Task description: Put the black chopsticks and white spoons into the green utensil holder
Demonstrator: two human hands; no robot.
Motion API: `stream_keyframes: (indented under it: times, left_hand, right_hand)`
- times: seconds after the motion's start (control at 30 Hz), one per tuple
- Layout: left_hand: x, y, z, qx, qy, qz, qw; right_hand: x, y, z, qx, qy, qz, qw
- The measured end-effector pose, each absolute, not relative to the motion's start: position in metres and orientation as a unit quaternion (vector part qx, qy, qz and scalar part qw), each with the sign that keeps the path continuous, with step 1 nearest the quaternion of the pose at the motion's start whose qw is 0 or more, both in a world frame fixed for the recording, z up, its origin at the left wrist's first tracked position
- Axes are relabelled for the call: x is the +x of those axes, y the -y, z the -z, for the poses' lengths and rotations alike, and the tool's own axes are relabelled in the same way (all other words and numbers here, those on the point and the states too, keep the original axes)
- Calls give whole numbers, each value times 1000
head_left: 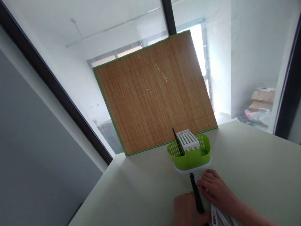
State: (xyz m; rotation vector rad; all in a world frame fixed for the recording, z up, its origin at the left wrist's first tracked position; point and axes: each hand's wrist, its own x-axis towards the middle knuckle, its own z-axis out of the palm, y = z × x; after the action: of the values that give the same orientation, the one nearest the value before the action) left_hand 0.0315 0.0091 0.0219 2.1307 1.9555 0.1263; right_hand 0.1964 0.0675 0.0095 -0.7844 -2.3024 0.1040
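Caddy [190, 161] sitting past both hands, 12 o'clock | chopsticks [178, 142] standing inside | left hand [188, 209] gripping black utensil [196, 193], right hand [217, 189] touching spoon [198, 178], grip unclear; both lying outside

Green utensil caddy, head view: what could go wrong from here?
The black utensil in the left hand points at the caddy and could nudge its base. The right hand is close beside that utensil, so the two might collide. The black chopsticks lean loosely over the caddy's rim, so a bump could shift them.
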Motion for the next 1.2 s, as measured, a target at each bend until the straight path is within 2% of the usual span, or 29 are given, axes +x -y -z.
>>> stream_keyframes:
  times: [0.33, 0.63, 0.93, 1.2]
  left_hand:
    - [21, -10, -22, 695, -717, -28, 34]
    - [24, -13, -9, 722, -692, -2, 3]
    - [32, -7, -25, 719, -693, 47, 16]
    - [22, -10, -18, 720, -693, 32, -18]
  right_hand:
    - [197, -66, -8, -295, 892, -45, 340]
    - [197, -66, -9, -303, 893, -46, 330]
    - [198, -67, -6, -299, 895, -50, 328]
    - [197, -67, -6, -305, 895, -56, 321]
